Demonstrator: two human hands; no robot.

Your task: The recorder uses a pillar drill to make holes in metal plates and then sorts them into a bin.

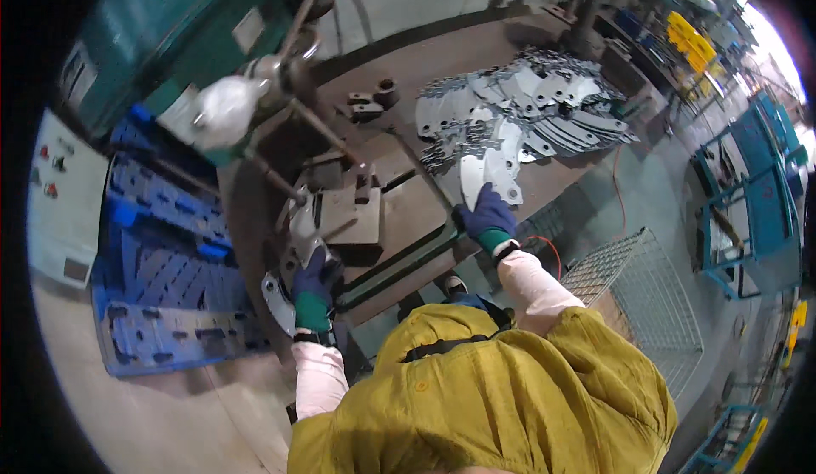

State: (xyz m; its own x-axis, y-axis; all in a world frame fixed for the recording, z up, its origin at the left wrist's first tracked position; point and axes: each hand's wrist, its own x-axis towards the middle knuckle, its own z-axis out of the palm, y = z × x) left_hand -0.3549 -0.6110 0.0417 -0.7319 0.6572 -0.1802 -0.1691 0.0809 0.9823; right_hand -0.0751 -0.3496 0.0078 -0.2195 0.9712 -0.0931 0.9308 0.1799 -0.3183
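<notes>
My left hand, in a dark blue glove with a green cuff, is closed around the near end of a curved flat metal plate beside the machine's block. Another curved metal plate lies at the table's left edge, next to that hand. My right hand, gloved the same way, grips the near edge of a pale metal plate at the front of the pile. One finger lies along its top; the thumb side is partly hidden. Behind it spreads a pile of similar metal plates.
A machine with long lever handles and a white-wrapped part rises over a steel block. Blue plastic pallets stand at left, near a control box. A wire basket and blue racks are at right.
</notes>
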